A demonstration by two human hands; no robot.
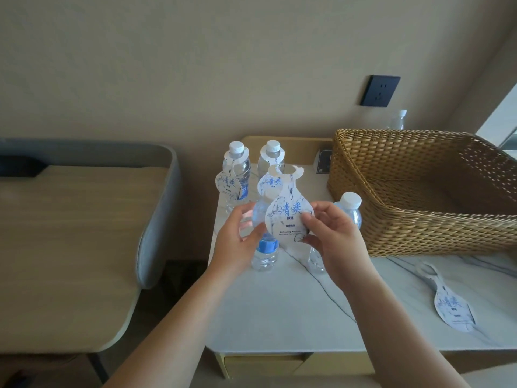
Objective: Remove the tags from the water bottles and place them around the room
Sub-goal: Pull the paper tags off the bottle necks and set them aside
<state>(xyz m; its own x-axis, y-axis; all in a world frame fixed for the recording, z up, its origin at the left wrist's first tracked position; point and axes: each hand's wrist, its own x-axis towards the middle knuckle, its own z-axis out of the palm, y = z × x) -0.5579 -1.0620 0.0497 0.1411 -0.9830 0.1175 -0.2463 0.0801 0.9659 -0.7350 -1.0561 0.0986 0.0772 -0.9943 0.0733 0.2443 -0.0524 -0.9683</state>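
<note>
Right hand (330, 236) pinches freed tag (285, 217); left hand (237, 242) grips bottle (264, 247) on worktop (293, 303). Two rear bottles (237, 175) tagged. Risk: elbowing neighbouring bottle (349, 208) over, judging by crowding.

Beige wall (195, 65) with dark socket (380, 91); perhaps a window (503, 119) at right.

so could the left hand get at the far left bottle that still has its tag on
Probably yes. The left hand grips the near bottle, so it must let go first; the tagged bottle stands just behind, with nothing between them.
</note>
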